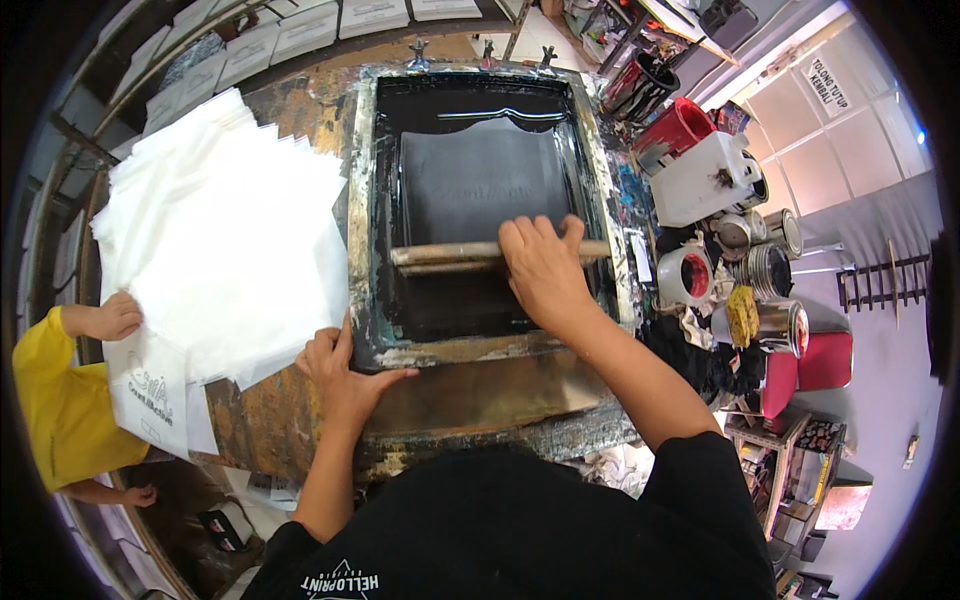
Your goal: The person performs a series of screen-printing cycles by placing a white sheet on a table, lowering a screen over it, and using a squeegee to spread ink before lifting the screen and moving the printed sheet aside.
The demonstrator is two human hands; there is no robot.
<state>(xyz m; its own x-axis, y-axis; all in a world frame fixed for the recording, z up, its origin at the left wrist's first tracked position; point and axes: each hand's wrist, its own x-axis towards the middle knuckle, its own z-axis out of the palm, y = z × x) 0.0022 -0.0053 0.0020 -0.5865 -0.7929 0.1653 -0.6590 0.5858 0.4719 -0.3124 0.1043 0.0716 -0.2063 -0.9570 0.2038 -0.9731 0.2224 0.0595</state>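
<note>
A squeegee with a wooden handle [450,254] lies across the printing screen, and my right hand [545,270] is wrapped round its right half. Under it, the screen's mesh [480,180] shows a smooth dark area within wet black ink [430,310]. The screen's wooden frame [360,200] is worn and spotted with ink. My left hand [340,375] is at the frame's near left corner, fingers spread and thumb stretched along the near edge; whether it presses on the frame is hard to tell. Clamps [418,54] line the far edge.
Left of the screen, white bags or sheets [220,240] lie in a fanned stack. A co-worker in a yellow sleeve [70,400] has a hand [112,317] on its near left side. Tins [780,325], a white jug [705,180] and a red bucket [675,130] crowd the right.
</note>
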